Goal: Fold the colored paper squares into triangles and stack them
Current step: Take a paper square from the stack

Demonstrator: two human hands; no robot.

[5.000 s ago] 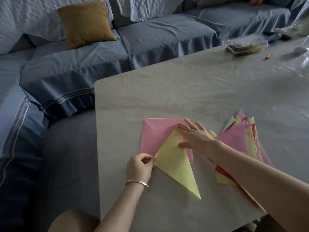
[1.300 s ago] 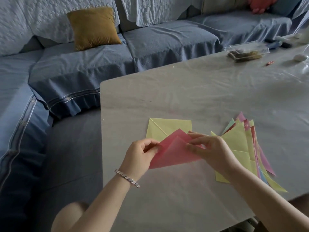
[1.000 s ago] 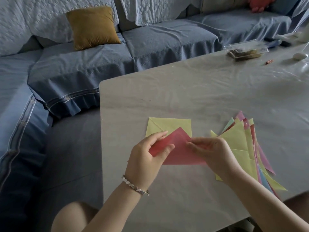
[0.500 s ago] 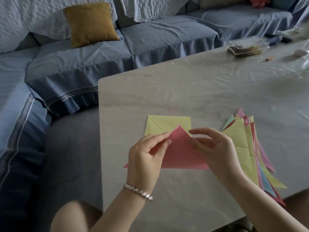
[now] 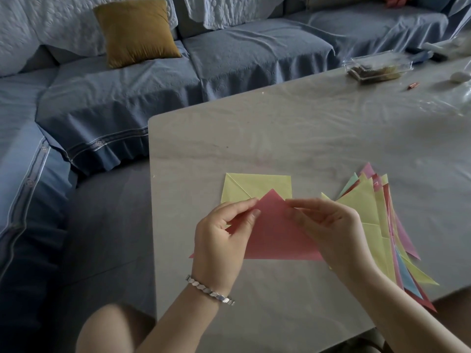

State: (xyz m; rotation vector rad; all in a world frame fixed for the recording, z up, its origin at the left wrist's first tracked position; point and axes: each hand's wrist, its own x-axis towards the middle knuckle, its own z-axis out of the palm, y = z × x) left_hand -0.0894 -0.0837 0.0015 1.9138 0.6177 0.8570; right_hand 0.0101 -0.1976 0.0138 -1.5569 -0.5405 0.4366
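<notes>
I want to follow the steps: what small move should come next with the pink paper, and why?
Probably move the pink triangle rightward onto the stack: it already looks folded, the left hand and right hand pinch it near its tip.

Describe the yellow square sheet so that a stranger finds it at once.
On the grey table beside the blue sofa, behind the held pink triangle, lies the yellow sheet. It alone is square; the stack to its right holds triangles.

head camera looks down, close.
</notes>
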